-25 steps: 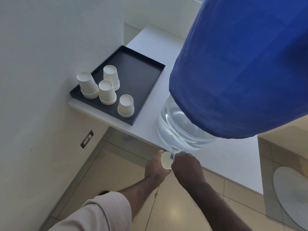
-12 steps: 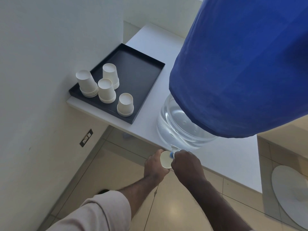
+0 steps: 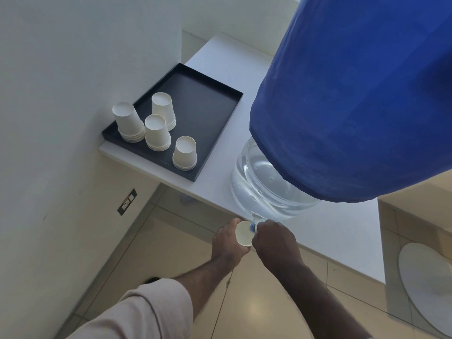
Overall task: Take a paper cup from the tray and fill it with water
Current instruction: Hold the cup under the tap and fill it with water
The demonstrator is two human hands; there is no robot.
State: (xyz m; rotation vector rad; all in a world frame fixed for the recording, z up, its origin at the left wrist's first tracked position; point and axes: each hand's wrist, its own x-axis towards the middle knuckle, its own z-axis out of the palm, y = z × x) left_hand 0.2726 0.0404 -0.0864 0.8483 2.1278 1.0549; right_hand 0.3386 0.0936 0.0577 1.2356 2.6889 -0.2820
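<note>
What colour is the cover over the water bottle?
Blue cover, seen in the head view.

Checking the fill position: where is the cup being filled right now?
In the head view, lower centre: the cup is held in the left hand under the tap at the counter's front edge, beside the right hand.

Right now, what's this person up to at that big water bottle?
The person is filling a paper cup with water. The left hand holds the cup under the small blue tap at the base of the water bottle, which wears a blue cover. The right hand is on the tap. Four stacks of upside-down cups sit on the black tray on the counter. How full the cup is, I can't tell.
</note>
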